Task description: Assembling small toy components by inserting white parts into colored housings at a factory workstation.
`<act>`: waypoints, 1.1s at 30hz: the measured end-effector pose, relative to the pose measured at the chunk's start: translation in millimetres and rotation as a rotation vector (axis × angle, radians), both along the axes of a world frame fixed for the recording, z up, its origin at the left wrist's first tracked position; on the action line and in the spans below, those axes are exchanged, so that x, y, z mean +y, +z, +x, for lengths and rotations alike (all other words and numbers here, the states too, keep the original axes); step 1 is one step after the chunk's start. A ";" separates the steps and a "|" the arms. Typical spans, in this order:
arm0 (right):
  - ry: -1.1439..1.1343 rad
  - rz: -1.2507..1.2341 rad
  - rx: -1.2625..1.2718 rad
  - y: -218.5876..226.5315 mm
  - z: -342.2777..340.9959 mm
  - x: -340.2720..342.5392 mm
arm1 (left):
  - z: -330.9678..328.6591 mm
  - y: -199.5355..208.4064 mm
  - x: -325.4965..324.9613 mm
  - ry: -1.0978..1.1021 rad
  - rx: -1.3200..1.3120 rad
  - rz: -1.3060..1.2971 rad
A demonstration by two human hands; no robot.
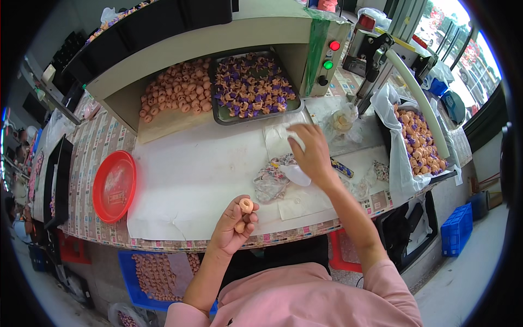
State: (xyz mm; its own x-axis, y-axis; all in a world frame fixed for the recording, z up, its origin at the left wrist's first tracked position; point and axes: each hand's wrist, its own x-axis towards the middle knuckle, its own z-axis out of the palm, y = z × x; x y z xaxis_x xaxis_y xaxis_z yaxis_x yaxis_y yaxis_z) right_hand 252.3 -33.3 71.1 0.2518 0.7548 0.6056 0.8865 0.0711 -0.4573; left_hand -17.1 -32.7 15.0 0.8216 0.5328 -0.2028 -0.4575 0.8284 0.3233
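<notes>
Peach-coloured, hollow and rounded, the upper piece (246, 205) was found pinched between the thumb and fingers of the left hand (235, 222), over the near edge of the white sheet (180, 180). Its opening faced upward. A lower piece (239, 226) of like colour sat beneath it, held by the same hand's curled fingers.

In the inspector's judgement, sound handling called for a light pinch at the sides of the upper piece, since a hard squeeze might have dented its wall. The opening was best kept clear of the fingertips and turned to the worker's view. The lower piece needed only enough finger pressure to stop it slipping out or knocking the one above.

As to pose, the left forearm rose from the lower edge, elbow bent, with the hand low and in front of the body. The right arm was extended well forward; the right hand (310, 150) hung short of the dark tray (256, 119), beyond the clear plastic bag (271, 185). Its thumb stood apart from the arched fingers, and nothing was visible in the gap. Whether the right fingertips touched the sheet could not be determined.
</notes>
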 end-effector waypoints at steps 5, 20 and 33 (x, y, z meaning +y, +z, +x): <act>-0.014 -0.083 -0.102 -16.1 51.5 75.1 | 2.4 3.6 -0.5 -0.022 -0.007 0.032; 0.208 0.120 0.582 8.5 24.8 41.9 | 0.6 10.8 1.5 -0.016 0.018 0.038; 0.472 -0.199 1.203 -3.1 -55.2 -98.2 | 28.3 11.7 -18.4 -0.064 0.038 0.086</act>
State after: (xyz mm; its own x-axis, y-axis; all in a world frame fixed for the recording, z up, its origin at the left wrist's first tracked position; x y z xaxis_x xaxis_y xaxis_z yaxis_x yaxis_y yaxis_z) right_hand 197.1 -131.5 68.0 0.2422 0.9686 0.0567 -0.1733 0.1007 -0.9797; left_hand 11.2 -51.1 26.7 0.8470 0.4963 -0.1907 -0.3905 0.8241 0.4103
